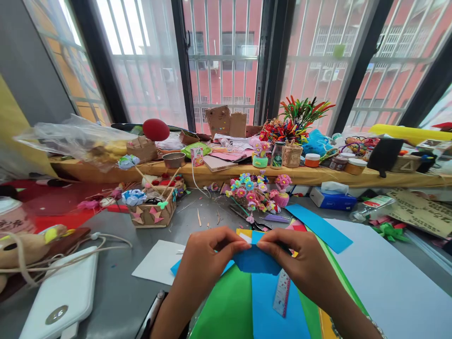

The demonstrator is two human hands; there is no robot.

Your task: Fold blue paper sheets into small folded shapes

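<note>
My left hand (206, 256) and my right hand (298, 259) pinch a small folded piece of blue paper (256, 260) between thumbs and fingers, held just above the table. Under it lie sheets of green paper (228, 308) and blue paper (271, 313), with a small patterned ruler (281, 293) on top. Both hands are closed on the folded paper's upper edge.
A blue paper strip (319, 227) and a large pale sheet (384, 273) lie to the right. A bunch of paper flowers (254, 190), a cardboard basket (152, 212), a white power bank (61, 296), a tissue box (332, 197) and a cluttered sill (226, 172) surround the spot.
</note>
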